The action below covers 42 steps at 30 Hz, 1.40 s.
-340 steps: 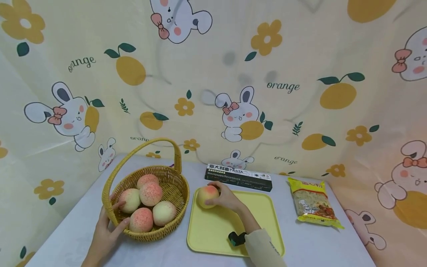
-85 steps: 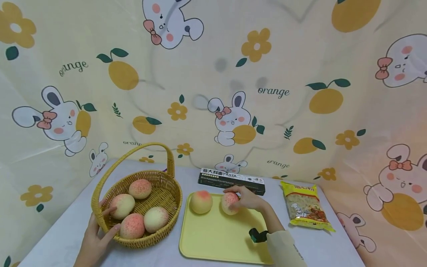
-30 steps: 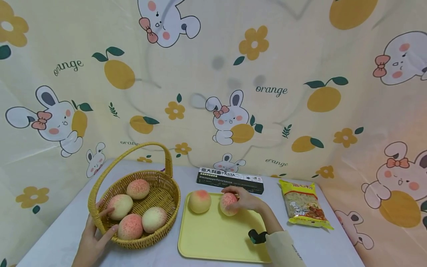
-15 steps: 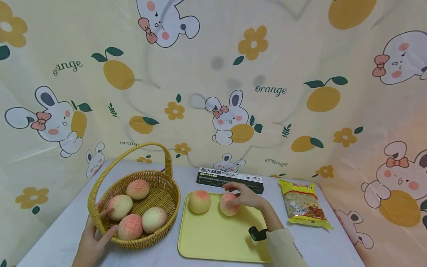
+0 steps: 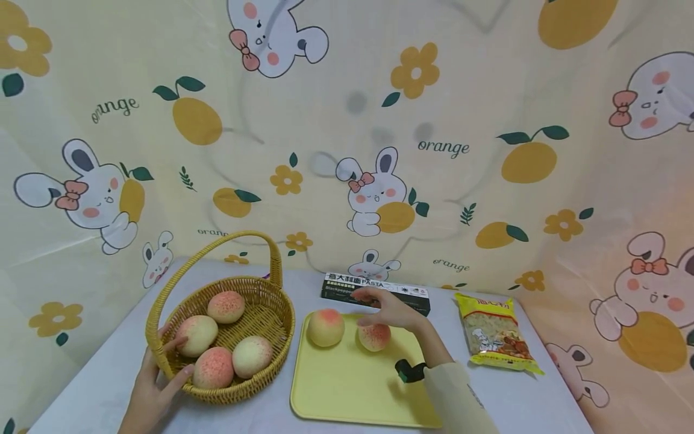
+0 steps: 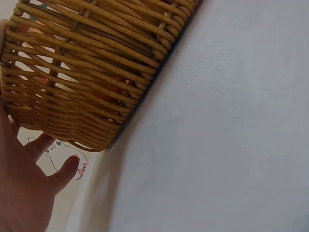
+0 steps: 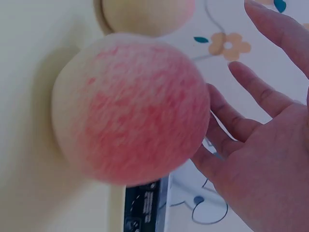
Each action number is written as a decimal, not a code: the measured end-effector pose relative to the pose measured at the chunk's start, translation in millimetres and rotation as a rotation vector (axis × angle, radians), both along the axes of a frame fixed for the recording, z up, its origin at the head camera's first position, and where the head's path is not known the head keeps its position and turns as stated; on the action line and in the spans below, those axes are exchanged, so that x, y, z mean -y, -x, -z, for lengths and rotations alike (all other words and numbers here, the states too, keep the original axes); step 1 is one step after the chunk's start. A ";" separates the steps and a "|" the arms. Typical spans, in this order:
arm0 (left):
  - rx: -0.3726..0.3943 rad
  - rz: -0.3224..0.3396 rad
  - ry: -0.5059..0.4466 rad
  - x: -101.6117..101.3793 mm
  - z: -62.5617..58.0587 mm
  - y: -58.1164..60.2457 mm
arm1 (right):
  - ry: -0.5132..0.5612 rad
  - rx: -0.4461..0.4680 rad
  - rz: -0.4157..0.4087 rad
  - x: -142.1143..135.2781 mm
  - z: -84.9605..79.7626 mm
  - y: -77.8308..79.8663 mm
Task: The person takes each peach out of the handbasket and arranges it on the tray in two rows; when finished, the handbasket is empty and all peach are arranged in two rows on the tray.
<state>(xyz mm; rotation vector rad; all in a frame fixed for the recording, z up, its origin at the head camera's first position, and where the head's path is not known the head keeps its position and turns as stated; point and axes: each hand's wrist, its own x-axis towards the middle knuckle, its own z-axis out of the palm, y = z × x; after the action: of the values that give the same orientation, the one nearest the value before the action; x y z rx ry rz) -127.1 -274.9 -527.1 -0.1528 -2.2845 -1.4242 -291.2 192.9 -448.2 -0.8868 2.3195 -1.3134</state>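
The right hand [image 5: 393,312] hides the top of the speckled peach [image 5: 375,339] below it and part of the pasta box [image 5: 340,292] behind it; whether hand and peach touch is unclear. Part of the left hand [image 5: 153,384] lies behind the handle of the basket [image 5: 233,395], which the left wrist view crops above that hand. Right of the right hand, the yellow bag [image 5: 496,333] has print too small to read

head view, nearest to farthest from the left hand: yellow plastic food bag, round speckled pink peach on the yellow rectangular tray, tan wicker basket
1. Tan wicker basket: left side, left hand at its rim.
2. Round speckled pink peach: middle, on the tray.
3. Yellow plastic food bag: far right.
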 end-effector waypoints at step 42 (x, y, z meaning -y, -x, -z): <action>0.051 0.006 -0.020 0.2 -0.2 -2.7 | -0.257 0.027 -0.409 169.3 -58.0 -6.8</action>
<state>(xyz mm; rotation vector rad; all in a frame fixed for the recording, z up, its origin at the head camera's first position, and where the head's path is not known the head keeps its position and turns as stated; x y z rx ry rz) -124.4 -275.1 -527.0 -0.1183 -2.3120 -1.4696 -284.4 23.6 -390.2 -1.1655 2.0763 -0.8335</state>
